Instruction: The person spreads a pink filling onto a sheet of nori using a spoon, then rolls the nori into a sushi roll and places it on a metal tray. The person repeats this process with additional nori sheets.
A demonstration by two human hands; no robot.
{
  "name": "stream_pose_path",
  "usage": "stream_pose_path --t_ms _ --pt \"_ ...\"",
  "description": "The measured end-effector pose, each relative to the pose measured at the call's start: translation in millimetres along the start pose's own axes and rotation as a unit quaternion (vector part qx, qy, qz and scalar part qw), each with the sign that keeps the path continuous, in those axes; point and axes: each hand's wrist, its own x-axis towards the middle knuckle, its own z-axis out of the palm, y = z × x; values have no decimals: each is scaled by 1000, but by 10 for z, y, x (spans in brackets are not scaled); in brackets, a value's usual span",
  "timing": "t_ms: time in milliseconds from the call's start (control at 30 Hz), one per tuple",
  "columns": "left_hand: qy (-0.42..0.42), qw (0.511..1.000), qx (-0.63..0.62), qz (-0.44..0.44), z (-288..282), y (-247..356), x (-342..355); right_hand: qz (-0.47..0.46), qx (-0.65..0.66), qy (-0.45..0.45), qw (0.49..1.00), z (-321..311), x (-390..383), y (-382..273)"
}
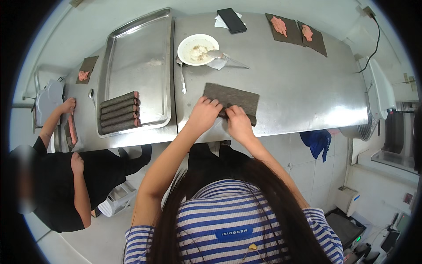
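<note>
A dark seaweed sheet (233,94) lies on the steel table in front of me, its near edge curled up into a roll. My left hand (205,113) has its fingers bent over the left part of that edge. Beside it, my right hand (240,123) pinches the same edge further right. Both hands are closed on the sheet, and my fingers hide whatever is inside the fold. To the left, several finished seaweed rolls (119,108) with pink filling at their ends lie stacked side by side in a large metal tray (169,66).
Beyond my hands are a white bowl (184,42) of pale food with a spoon (215,54), another spoon (181,75), and a phone (231,20). Seaweed sheets with pink paste (278,26) lie far right. A co-worker's hand (69,105) works at the left over a pink strip (72,130).
</note>
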Motion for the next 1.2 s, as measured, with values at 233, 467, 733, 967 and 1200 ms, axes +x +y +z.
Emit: stream_pose_path --t_ms 233,467,733,967,1200 --pt "29 995 -60 -81 -113 215 -559 -107 -13 -40 993 -22 -188 -100" --pt "17 993 -76 -84 -60 157 -525 -98 -123 -33 987 -179 -354 84" --pt "32 996 -64 -58 -61 35 -569 -74 -139 -36 987 -241 -381 142" --pt "56 987 -110 -102 124 146 -656 -77 -130 -51 987 -277 -449 162" --pt "53 993 -26 -101 122 137 -810 -59 -81 -73 992 -236 -497 86"
